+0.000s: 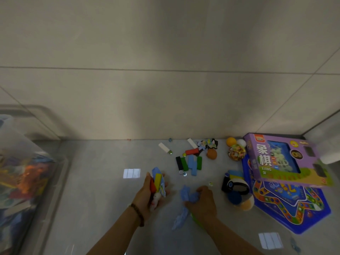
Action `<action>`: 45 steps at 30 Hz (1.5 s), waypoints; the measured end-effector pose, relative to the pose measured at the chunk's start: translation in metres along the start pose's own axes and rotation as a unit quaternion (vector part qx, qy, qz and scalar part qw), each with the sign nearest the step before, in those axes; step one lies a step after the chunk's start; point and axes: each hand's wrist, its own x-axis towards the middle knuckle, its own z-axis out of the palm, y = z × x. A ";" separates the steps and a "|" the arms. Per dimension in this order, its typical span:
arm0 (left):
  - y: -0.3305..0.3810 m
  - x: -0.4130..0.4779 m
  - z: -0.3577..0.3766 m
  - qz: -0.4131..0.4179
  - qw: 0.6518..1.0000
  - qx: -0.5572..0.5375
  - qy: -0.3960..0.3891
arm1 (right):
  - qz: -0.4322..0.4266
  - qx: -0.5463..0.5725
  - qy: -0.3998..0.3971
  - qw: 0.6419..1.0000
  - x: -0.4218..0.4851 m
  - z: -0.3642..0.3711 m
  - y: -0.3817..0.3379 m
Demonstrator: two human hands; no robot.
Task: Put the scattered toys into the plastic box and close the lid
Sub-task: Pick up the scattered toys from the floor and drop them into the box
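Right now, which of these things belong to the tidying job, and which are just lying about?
Job:
plastic box
coloured blocks on the floor
yellow block in the left hand
blue pieces gripped by the right hand
purple game box
blue game board

Just there:
white object at right edge
wrist bracelet

Glossy grey tiled floor [110,181], messy as heck. Had a clear plastic box [27,162] parked at the far left, a bunch of coloured blocks [191,163] scattered mid-floor with a die [181,172] and marbles [184,174] just beside, plus a blue game board [294,208] over at the right.
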 end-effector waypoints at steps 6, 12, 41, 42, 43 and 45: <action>0.001 -0.005 -0.005 -0.016 0.999 0.001 0.046 | -0.030 -0.017 0.010 0.999 -0.002 0.000 0.000; 0.006 -0.012 -0.013 -0.014 0.999 0.009 0.050 | -0.021 0.023 0.005 0.999 0.000 -0.001 -0.005; 0.257 -0.281 -0.217 0.270 0.941 0.020 0.205 | -0.121 0.320 -0.358 0.869 -0.173 0.103 -0.422; 0.259 -0.294 -0.232 0.264 0.940 0.013 0.217 | -0.123 0.312 -0.356 0.872 -0.181 0.124 -0.433; 0.258 -0.305 -0.245 0.258 0.939 0.010 0.226 | -0.121 0.301 -0.352 0.878 -0.191 0.142 -0.441; 0.253 -0.320 -0.261 0.224 0.943 0.040 0.243 | -0.122 0.262 -0.328 0.899 -0.201 0.170 -0.443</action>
